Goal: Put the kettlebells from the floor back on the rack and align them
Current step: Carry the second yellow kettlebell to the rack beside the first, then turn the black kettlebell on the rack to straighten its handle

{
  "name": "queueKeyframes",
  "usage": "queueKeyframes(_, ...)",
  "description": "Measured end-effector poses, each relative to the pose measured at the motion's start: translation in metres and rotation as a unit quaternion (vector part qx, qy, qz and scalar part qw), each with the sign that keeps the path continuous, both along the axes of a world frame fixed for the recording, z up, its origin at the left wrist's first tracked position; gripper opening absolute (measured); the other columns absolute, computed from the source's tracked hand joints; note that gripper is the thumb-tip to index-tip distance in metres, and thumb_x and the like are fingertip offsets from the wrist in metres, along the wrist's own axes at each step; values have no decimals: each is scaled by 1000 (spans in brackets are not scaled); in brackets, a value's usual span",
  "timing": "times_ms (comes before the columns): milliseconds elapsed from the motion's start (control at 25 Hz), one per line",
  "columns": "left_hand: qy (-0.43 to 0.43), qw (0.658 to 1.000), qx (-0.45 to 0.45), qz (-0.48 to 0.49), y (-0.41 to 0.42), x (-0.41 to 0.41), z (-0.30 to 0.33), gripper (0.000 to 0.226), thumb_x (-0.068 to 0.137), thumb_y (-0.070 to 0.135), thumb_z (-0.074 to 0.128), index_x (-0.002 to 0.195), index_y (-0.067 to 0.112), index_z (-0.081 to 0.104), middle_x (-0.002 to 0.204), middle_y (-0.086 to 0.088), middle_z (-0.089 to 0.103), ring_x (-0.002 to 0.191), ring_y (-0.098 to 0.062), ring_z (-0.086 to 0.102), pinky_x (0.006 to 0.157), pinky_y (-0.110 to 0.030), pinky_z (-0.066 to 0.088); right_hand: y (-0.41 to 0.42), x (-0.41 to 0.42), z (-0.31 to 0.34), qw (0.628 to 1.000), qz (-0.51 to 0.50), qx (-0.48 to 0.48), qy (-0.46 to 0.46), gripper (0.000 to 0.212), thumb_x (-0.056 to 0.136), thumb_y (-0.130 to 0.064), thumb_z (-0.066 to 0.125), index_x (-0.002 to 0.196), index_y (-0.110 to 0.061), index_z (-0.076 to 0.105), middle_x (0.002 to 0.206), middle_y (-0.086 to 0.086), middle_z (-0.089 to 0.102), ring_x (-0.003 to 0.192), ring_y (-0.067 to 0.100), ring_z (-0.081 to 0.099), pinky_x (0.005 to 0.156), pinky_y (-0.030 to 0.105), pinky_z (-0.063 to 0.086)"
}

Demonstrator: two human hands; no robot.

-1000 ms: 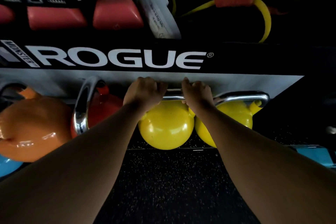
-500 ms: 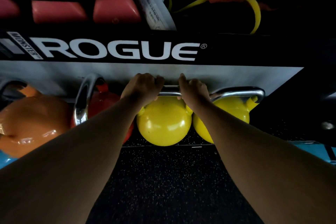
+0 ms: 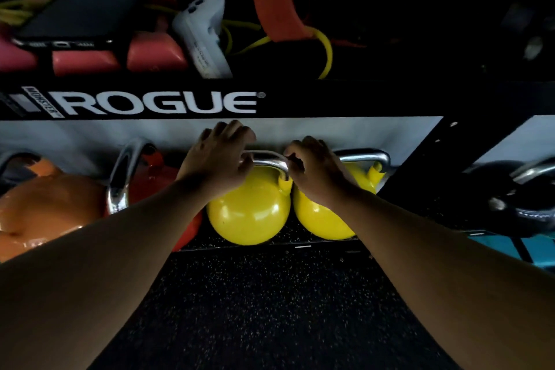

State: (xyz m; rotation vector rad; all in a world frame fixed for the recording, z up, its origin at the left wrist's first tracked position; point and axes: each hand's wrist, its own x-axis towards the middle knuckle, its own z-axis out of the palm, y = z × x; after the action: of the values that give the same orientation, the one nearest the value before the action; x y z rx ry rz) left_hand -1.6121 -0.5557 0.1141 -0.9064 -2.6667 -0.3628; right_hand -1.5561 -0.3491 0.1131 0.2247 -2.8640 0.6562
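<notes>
Two yellow kettlebells stand side by side on the rack's lower shelf [image 3: 303, 246]. Over the left yellow kettlebell [image 3: 249, 213] my left hand [image 3: 217, 159] hovers at the left end of its steel handle [image 3: 265, 159], fingers lifted and apart. My right hand [image 3: 315, 170] is at the handle's right end with fingers loosely curled, and it covers part of the right yellow kettlebell [image 3: 318, 221]. Left of these stand a red kettlebell [image 3: 159, 177] and an orange kettlebell [image 3: 45, 207].
A black rack beam [image 3: 330, 99] marked ROGUE runs just above my hands. The top shelf holds a phone [image 3: 81, 9], a white controller [image 3: 204, 36], pink blocks [image 3: 90, 61] and bands. A black kettlebell [image 3: 510, 198] sits past the rack upright on the right. Speckled black floor [image 3: 270, 309] lies below.
Both hands were closed on the left yellow kettlebell's handle; now their fingers have loosened and lifted off it. The view has tilted up, so more of the top shelf shows.
</notes>
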Motion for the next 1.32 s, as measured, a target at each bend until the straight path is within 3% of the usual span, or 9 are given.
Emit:
queueKeyframes(160, 15, 994, -112, 5, 52, 47, 2, 29, 79, 29, 59, 106, 18, 57, 109, -8, 56, 103, -34, 52, 85, -44, 42, 54, 59, 12, 1000, -7, 7, -8, 24, 88, -14, 57, 111, -12, 66, 117, 14, 64, 112, 35, 55, 95, 43, 43)
queueKeyframes(280, -24, 994, -103, -6, 115, 96, 5, 30, 77, 27, 62, 106, 19, 59, 112, -7, 60, 108, -33, 53, 87, -44, 43, 119, 122, 25, 998, -49, 39, -32, 23, 88, -23, 58, 110, -19, 64, 113, 9, 66, 109, 33, 56, 91, 43, 47)
queueKeyframes(440, 5, 978, -193, -76, 218, 163, 17, 32, 81, 34, 54, 108, 17, 57, 109, -5, 60, 102, -31, 56, 77, -40, 46, 228, 209, 50, 991, -102, 72, -49, 19, 86, -25, 58, 102, -21, 66, 107, 5, 66, 106, 31, 57, 89, 42, 48)
queueKeyframes(720, -3, 980, -164, -115, 368, 243, 46, 25, 81, 35, 54, 99, 18, 59, 99, -4, 61, 97, -29, 60, 76, -38, 48, 383, 318, 85, 981, -165, 83, -59, 21, 89, -28, 58, 106, -20, 67, 111, 7, 67, 107, 29, 59, 86, 39, 50)
queueKeyframes(1040, -7, 978, -167, -122, 477, 212, 20, 27, 87, 35, 52, 104, 14, 54, 103, -7, 61, 93, -27, 60, 71, -39, 50, 489, 285, 59, 978, -194, -4, -72, 18, 91, -27, 57, 104, -19, 66, 113, 7, 67, 105, 27, 61, 86, 46, 53)
queueKeyframes(1160, -32, 985, -142, -91, 522, 183, 1, 37, 91, 41, 47, 116, 13, 49, 113, -8, 57, 98, -29, 58, 75, -42, 51, 525, 246, 43, 977, -194, 9, -85, 23, 93, -33, 54, 109, -19, 64, 118, 9, 64, 110, 29, 58, 91, 47, 51)
queueKeyframes(1320, -91, 993, -74, -30, 575, 149, -13, 45, 95, 48, 38, 125, 14, 42, 121, -13, 53, 104, -36, 56, 73, -41, 40, 567, 199, 24, 973, -207, 47, -94, 35, 94, -42, 50, 121, -20, 55, 123, 13, 53, 115, 34, 51, 95, 47, 47)
